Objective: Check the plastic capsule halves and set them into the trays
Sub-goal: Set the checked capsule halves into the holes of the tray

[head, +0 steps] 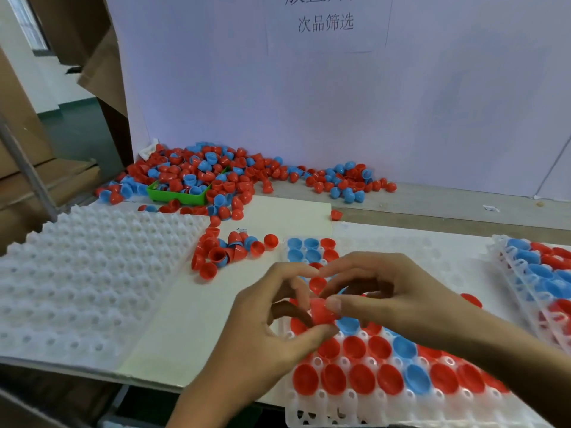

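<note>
Pale grey workbench (432, 208) — white paper sheet (287, 214) over the middle. Directly on top: empty white dimpled plastic tray (92, 273) at left, half-filled white tray (386, 396) in front, green plastic bin (176, 196) amid loose red and blue capsule halves (247, 174) at rear.

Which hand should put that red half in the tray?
Probably the right hand: it pinches the red half directly over the tray. The left hand also grips it, from the tray's edge.
</note>
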